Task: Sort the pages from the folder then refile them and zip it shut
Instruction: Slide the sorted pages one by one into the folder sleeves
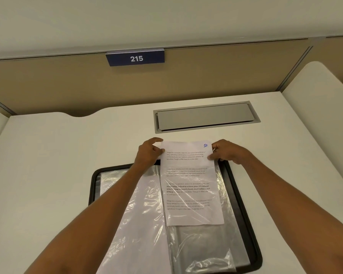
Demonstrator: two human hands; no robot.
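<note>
1. The left hand (149,153) pinches the top left edge of the page (188,165).
2. The right hand (227,152) pinches its top right edge.
3. The page lies over the open black folder (91,190) on the white worktop (48,155).

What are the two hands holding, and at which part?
The printed page, near its top: left hand pinches its left edge, right hand its right edge.

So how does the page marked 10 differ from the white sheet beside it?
The page marked 10 shows printed text; the white sheet shows none. The left hand and right hand pinch the page; neither holds the sheet. The page lies straight, the sheet aslant. Both lie over the folder.
</note>
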